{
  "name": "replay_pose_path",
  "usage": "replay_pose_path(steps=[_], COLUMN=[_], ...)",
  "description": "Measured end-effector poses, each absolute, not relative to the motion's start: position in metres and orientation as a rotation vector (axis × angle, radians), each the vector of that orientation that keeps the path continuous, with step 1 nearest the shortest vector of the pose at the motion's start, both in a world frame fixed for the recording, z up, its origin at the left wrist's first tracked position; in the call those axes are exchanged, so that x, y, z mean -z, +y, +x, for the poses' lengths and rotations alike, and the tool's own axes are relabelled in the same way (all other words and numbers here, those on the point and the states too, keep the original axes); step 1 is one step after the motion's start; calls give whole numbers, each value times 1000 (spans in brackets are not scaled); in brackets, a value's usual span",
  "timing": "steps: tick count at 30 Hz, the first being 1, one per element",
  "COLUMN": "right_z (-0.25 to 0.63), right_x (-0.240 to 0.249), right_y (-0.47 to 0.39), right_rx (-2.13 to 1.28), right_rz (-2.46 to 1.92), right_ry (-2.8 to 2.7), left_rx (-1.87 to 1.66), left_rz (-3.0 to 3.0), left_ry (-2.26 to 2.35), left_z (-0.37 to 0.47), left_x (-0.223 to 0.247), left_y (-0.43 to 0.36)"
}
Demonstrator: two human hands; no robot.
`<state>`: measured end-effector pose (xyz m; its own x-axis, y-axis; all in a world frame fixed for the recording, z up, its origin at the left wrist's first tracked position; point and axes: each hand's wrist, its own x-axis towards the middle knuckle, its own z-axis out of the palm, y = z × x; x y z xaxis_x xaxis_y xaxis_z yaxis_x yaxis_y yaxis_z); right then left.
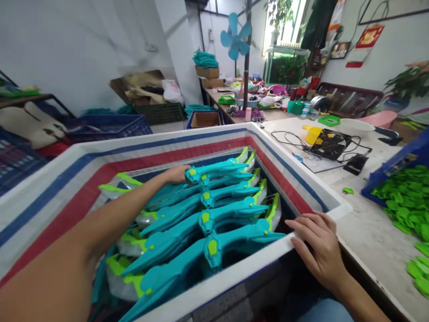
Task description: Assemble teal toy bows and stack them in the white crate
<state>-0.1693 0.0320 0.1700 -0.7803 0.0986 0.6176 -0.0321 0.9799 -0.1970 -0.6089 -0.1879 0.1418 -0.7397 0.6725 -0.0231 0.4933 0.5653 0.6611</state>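
Inside a white-rimmed bin (214, 297) with a striped lining, several turquoise toy bows (234, 208) with lime-green tips stand in a row. My left hand (178, 174) reaches across to the far end of the row. Its fingers are closed on the farthest toy bow (214, 169), near the middle of that bow; the fingertips are partly hidden behind it. At the bin's near right corner rests my right hand (317, 241). Its fingers are stretched loosely over the rim, the thumb apart from them, with nothing held.
On the right, a worktable (362, 223) carries a small black fan (331, 144) with cables and a tilted blue crate (398, 156) of green plastic parts (405, 197). Blue crates (110, 125) and an opened carton (144, 89) stand left. A turquoise-bladed fan (235, 36) is by a pole.
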Motion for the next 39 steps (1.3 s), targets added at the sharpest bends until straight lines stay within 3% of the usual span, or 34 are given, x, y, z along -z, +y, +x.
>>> replay_pose_path(steps=[4, 12, 17, 20, 25, 31, 39], right_z=[-165, -163, -246, -329, -415, -421, -407], right_x=[-169, -183, -201, -186, -134, -95, -91], right_y=[31, 37, 47, 51, 55, 55, 62], right_rx=[-255, -262, -263, -1, 304, 203, 131], right_rz=[-46, -37, 175, 370, 194, 363, 410], right_ry=[-2501, -2614, -3121, -3284, -3301, -3351, -3207], left_rx=[-437, -404, -390, -406, -415, -411, -448], left_rz=[1122, 1167, 1185, 1191, 1155, 1152, 1171], left_ry=[2419, 2233, 2227, 2260, 2384, 2390, 2290], left_z=[-629, -640, -643, -645, -651, -652, -637], left_x=[-105, -82, -79, -77, -73, -73, -71], left_y=[-188, -187, -187, -190, -197, -203, -199])
